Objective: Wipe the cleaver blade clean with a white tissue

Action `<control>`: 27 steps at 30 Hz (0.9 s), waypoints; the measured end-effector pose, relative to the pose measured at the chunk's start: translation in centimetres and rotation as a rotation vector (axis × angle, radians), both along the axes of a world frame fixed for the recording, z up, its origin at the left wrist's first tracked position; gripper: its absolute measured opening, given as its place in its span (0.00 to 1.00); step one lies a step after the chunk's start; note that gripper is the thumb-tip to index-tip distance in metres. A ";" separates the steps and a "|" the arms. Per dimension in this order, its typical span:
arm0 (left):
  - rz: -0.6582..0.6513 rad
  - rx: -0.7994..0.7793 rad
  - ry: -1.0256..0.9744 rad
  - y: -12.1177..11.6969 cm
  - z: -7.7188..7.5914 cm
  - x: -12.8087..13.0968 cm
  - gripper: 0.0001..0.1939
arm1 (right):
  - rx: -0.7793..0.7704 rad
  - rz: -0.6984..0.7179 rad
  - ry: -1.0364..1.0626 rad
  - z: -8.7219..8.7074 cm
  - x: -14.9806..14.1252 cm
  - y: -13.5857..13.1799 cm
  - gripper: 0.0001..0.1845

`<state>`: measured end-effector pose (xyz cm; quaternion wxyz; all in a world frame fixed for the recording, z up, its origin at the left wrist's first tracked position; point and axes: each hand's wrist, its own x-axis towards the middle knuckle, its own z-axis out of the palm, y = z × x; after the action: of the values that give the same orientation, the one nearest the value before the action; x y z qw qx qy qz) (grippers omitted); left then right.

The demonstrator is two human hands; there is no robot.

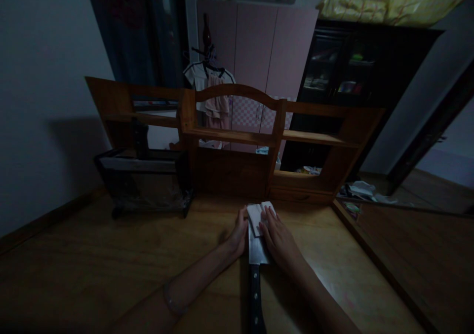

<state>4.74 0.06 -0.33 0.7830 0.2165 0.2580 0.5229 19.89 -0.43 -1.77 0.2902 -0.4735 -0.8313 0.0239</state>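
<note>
A kitchen knife (257, 251) with a broad steel blade lies before me, its black riveted handle pointing back toward my body. My left hand (238, 236) is closed at the blade's left edge near the far end and steadies it; some of its fingers are hidden. A folded white cloth or paper wipe (255, 219) rests on the far part of the blade. Over it, the fingers of my right hand (278, 236) press the wipe against the steel. The near part of the blade shows bare between my hands.
The knife is above a wooden tabletop (177, 270). A dark knife block or rack (148, 183) with a black handle sticking up stands at the left. Behind runs a low wooden shelf unit (237, 135). The table's right edge has a raised wooden rim (374, 255).
</note>
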 end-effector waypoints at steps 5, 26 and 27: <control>0.025 0.000 0.001 0.2 -0.1 0.2 0.24 | -0.025 -0.023 0.165 -0.2 0.1 0.5 0.25; -0.096 0.024 0.092 0.4 -0.8 0.0 0.31 | -0.148 -0.053 0.812 2.0 0.7 0.6 0.15; -0.101 0.031 0.088 0.4 -0.8 0.0 0.31 | -0.186 -0.061 0.864 2.2 0.9 0.7 0.14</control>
<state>4.73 0.50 -1.17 0.7928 0.2640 0.2728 0.4768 20.80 0.28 0.39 0.5679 -0.4684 -0.6135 0.2857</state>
